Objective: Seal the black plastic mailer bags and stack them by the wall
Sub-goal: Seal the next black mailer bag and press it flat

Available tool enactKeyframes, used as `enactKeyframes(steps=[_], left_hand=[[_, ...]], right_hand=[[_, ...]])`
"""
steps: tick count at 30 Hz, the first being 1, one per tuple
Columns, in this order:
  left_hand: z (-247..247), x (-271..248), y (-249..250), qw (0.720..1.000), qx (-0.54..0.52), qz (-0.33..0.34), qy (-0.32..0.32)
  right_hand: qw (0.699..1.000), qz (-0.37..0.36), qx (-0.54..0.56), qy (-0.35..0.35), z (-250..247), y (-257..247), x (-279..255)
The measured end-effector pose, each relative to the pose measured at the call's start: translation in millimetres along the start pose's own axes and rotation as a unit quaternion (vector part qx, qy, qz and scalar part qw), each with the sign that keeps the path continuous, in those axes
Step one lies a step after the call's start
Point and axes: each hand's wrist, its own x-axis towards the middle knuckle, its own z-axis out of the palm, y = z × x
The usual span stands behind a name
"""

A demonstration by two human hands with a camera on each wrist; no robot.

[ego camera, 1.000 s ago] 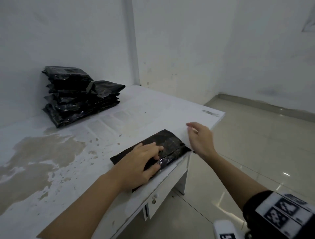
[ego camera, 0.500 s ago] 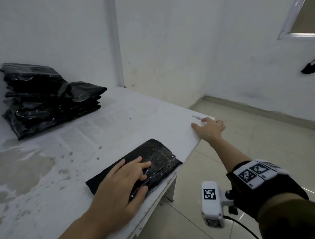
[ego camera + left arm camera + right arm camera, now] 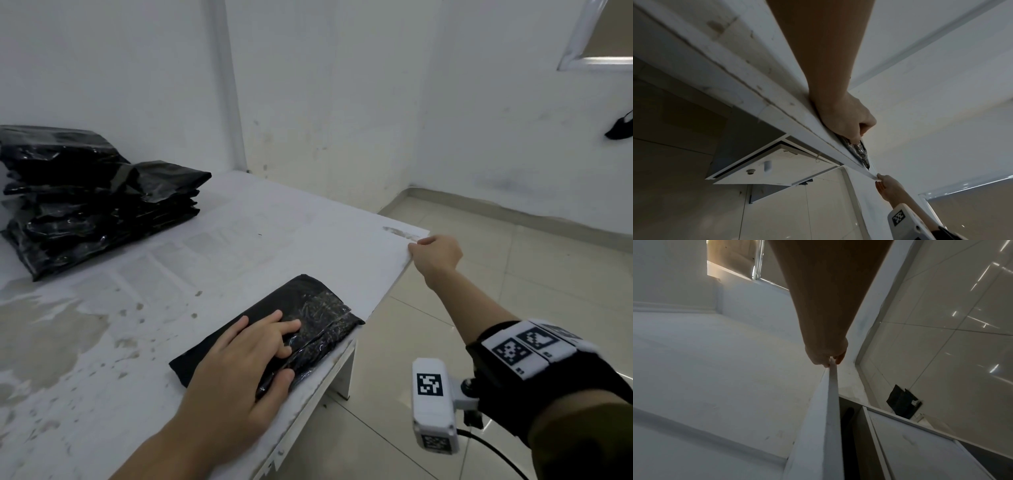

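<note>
Head view is showing you mid-seal on one bag (image 3: 301,318), lying in the lower centre of the frame at the table (image 3: 308,240) edge. Your left hand (image 3: 239,370) is lying flat on it, fingers (image 3: 274,322) stretched over its middle and the thumb hooking its near edge — pressing it down rather than gripping. The bag's glossy folded end is poking out past the fingertips toward the right of the frame.

Your right hand (image 3: 436,255) is sitting well apart from the bag, at the table's far corner in the right middle of the frame, fingers curled and pinching a thin white strip (image 3: 872,176) at the edge. I judge it to be a tape strip parked there, but I cannot tell for sure.

The next move, as I read it, is calling for peeling that strip free, carrying it to the folded flap and pressing it across — while the left hand is holding the fold shut.

The stack (image 3: 85,198) is waiting in the upper left of the frame, against the wall (image 3: 102,68).
</note>
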Motion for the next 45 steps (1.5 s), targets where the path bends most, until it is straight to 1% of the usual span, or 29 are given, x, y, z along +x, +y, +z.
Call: enactKeyframes(steps=[4, 5, 7, 8, 9, 12, 13, 15, 17, 22, 27, 33, 36, 38, 39, 42, 45], left_hand=[[0, 0, 0, 1.0, -0.002, -0.002, -0.001], [0, 0, 0, 1.0, -0.002, -0.002, 0.0], [1, -1, 0, 1.0, -0.001, -0.002, 0.0], [1, -1, 0, 1.0, -0.001, -0.001, 0.001], [1, -1, 0, 1.0, -0.001, 0.0, 0.0], [1, -1, -1, 1.0, -0.001, 0.0, 0.0], [1, -1, -2, 1.0, -0.001, 0.0, 0.0], [1, -1, -2, 1.0, 0.0, 0.0, 0.001], [1, -1, -2, 1.0, 0.001, 0.0, 0.002], [2, -1, -1, 1.0, 0.001, -0.001, 0.003], [1, 0, 0, 1.0, 0.003, -0.002, 0.006], [1, 0, 0, 1.0, 0.007, 0.006, 0.01], [2, 0, -1, 1.0, 0.009, 0.011, 0.018], [3, 0, -2, 1.0, 0.005, 0.01, 0.022], [3, 1, -3, 1.0, 0.004, 0.009, 0.023], [4, 0, -4, 1.0, 0.006, 0.008, 0.02], [2, 1, -4, 1.0, 0.0, 0.001, 0.005]], right_hand=[[0.997, 0.069, 0.043, 0.007, -2, -4, 5], [0.994, 0.093, 0.052, -0.001, -5, -6, 7], [0.99, 0.12, 0.06, -0.042, -11, -9, 10], [0.989, 0.121, 0.062, -0.06, -13, -11, 12], [0.989, 0.12, 0.067, -0.06, -13, -13, 13], [0.988, 0.114, 0.104, -0.016, -6, -22, 4], [0.986, 0.108, 0.126, -0.021, -3, -24, 2], [0.979, 0.093, 0.171, -0.056, 3, -30, -4], [0.968, 0.087, 0.219, -0.09, 5, -34, -8], [0.926, 0.091, 0.332, -0.151, 12, -43, -17], [0.865, 0.079, 0.44, -0.227, 25, -61, -24], [0.815, 0.097, 0.519, -0.239, 30, -82, -18], [0.803, 0.089, 0.537, -0.241, 27, -105, -15], [0.789, 0.079, 0.559, -0.243, 20, -129, -12], [0.788, 0.076, 0.558, -0.25, 16, -141, -11], [0.803, 0.08, 0.519, -0.284, 7, -165, -14], [0.798, 0.09, 0.5, -0.324, 1, -173, -30]])
